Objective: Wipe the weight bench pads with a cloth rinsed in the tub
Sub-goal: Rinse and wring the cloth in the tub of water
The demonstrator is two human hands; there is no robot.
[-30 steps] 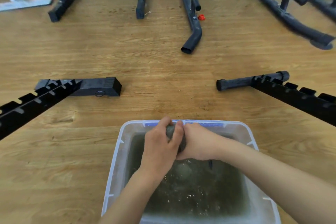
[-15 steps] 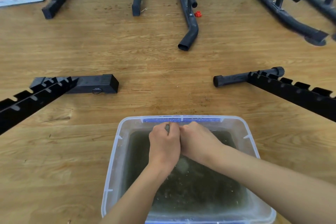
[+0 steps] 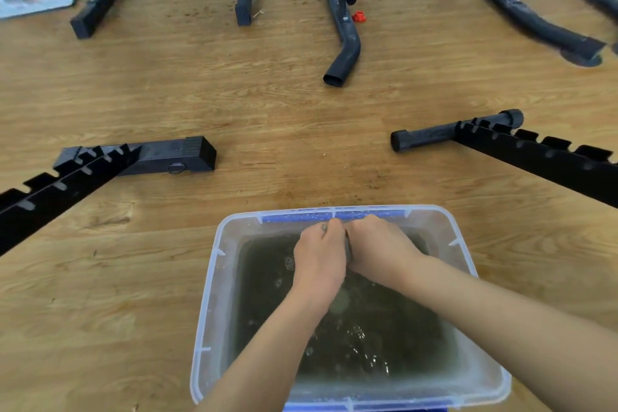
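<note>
Here both fists — left hand (image 3: 319, 256), right hand (image 3: 379, 249) — clench the cloth (image 3: 347, 246) near the tub (image 3: 214, 278) far rim.

Ahead of me on the wood-grain plank floor (image 3: 267, 104), two black notched metal rails (image 3: 541, 157) angle in from either side, and a small red plastic cap (image 3: 358, 16) lies beside a bent black tube leg (image 3: 344, 53).

2 bare forearms (image 3: 501, 321), no sleeves, no gloves.
</note>
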